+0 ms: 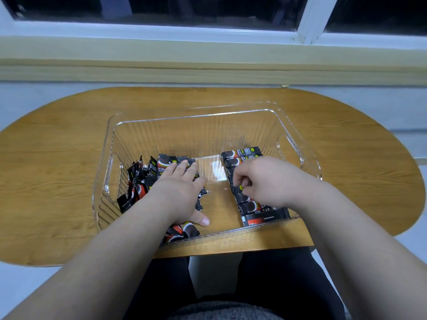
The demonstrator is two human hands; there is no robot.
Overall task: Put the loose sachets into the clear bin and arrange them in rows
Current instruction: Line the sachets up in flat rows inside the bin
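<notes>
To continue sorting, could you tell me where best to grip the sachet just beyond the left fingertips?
Probably pinch the sachet by its free far end, from above: it lies atop the loose pile, its near part under the left hand.

- Clear bin [184, 132]: upright on the wooden table [57, 158], open-topped, with ribbed walls and a cut-out handle at each end.
- Loose sachets [138, 181]: black with red and a cup picture, a jumbled heap at the bin's left end, several tilted.
- Neat row [250, 207]: matching sachets lying flat, side by side, along the right end.
</notes>
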